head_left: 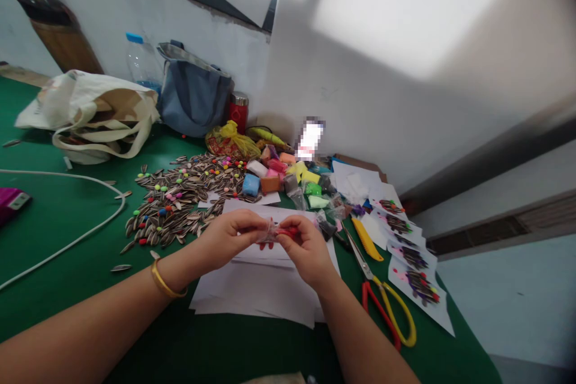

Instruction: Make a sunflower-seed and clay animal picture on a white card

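My left hand (227, 239) and my right hand (306, 247) meet above a stack of white paper sheets (265, 288) on the green table (67, 222). Both pinch a small clear plastic packet with red clay inside (275, 232), the left at its left end, the right at its right end. A gold bangle (164, 282) circles my left wrist. Behind my hands lies a spread of striped sunflower seeds (180, 198) dotted with small coloured clay balls, and a heap of coloured clay blocks in packets (283, 177).
Red-and-yellow scissors (382, 300) and a yellow utility knife (366, 239) lie to the right, beside several paper sheets bearing seed pictures (411, 258). At the back stand a cream tote bag (99, 111), a blue bag (193, 93), a water bottle (139, 60) and a red flask (238, 111). A white cable (85, 228) curves across the left.
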Motion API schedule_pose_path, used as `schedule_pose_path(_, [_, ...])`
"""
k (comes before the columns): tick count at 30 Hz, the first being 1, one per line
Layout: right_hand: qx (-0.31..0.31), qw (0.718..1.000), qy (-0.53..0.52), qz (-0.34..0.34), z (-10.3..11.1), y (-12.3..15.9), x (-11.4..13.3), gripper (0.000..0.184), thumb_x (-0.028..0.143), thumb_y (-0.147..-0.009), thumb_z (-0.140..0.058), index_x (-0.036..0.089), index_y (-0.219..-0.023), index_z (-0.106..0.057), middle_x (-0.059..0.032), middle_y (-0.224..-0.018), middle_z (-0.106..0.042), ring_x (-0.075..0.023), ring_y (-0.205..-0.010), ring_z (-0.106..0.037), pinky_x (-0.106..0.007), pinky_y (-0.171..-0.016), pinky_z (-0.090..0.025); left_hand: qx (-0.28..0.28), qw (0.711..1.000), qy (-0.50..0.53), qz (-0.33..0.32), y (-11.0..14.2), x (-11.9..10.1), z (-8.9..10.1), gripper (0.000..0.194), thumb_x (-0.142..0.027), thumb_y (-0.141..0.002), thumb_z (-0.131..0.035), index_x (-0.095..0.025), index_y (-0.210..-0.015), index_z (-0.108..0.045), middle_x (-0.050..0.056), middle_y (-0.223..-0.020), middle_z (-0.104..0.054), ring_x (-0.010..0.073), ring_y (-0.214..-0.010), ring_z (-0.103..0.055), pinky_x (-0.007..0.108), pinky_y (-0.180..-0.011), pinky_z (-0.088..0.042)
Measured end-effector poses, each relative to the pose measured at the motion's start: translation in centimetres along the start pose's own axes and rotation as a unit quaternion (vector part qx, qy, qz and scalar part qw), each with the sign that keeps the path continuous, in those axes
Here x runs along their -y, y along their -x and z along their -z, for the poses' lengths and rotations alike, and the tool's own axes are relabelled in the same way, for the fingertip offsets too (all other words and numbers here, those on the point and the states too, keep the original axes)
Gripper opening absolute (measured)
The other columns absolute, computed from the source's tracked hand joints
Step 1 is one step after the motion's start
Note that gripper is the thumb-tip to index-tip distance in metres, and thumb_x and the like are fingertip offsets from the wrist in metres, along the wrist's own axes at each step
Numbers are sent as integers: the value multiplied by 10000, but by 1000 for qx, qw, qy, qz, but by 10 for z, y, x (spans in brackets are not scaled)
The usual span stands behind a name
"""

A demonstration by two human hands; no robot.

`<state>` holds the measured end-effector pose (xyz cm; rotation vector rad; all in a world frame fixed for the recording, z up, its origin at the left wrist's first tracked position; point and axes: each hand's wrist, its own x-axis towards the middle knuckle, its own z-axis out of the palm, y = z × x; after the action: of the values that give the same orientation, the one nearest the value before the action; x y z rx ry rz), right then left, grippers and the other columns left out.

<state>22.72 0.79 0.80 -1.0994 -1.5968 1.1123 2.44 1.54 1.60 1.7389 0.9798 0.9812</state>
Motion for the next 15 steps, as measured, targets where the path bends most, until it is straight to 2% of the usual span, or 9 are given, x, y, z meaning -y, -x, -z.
schedule_pose_path(3, [26,1000,-5,-6,-1,1,-3,204,290,-829,-659,212,-990,-561,-18,-879,-655,-155,-752,-646,-296,-701,-528,7,999,30,19,0,-1,3,167,-334,-872,-640,-188,-903,-716,50,-878,-724,187,-814,-681,296,-753,-565])
schedule_pose_path(5, [35,999,14,6,0,1,-7,189,294,-848,-643,214,-998,-560,-27,-928,-641,-160,-779,-641,-305,-716,-527,-18,999,34,23,-1,1,6,206,-371,-886,-616,-188,-954,-682,58,-918,-715,196,-830,-681,315,-746,-571])
schedule_pose_path(6, [22,999,43,18,2,0,-9,178,289,-852,-637,214,-996,-564,-32,-952,-629,-164,-799,-631,-311,-732,-523,-38,999,21,25,-1,4,8,232,-394,-895,-598,-191,-988,-662,62,-947,-710,203,-850,-679,326,-748,-572])
schedule_pose_path(8, [-41,989,132,50,9,-3,-13,155,268,-847,-632,212,-980,-577,-42,-978,-598,-176,-848,-597,-323,-775,-506,-60,997,-46,24,-2,10,12,281,-425,-920,-548,-196,-1062,-628,77,-1033,-701,222,-919,-672,355,-788,-565])
schedule_pose_path(10, [-93,968,218,79,18,-8,-19,147,242,-846,-617,202,-984,-588,-53,-973,-576,-195,-894,-562,-337,-817,-489,-43,985,-166,19,-3,17,14,324,-425,-935,-518,-199,-1146,-616,101,-1151,-681,256,-1040,-642,396,-877,-536])
schedule_pose_path(12, [-110,952,268,98,28,-13,-24,156,213,-856,-578,189,-1008,-602,-69,-986,-566,-210,-936,-547,-349,-846,-483,-2,963,-270,-1,-4,23,14,396,-410,-930,-528,-198,-1261,-583,121,-1264,-647,289,-1157,-596,442,-989,-472])
schedule_pose_path(15, [-101,939,315,98,37,-19,-32,219,180,-875,-529,172,-1075,-621,-96,-1069,-566,-220,-1015,-550,-366,-912,-475,52,930,-362,-42,-4,31,11,472,-386,-932,-536,-184,-1358,-524,135,-1325,-626,304,-1212,-569,494,-1100,-352])
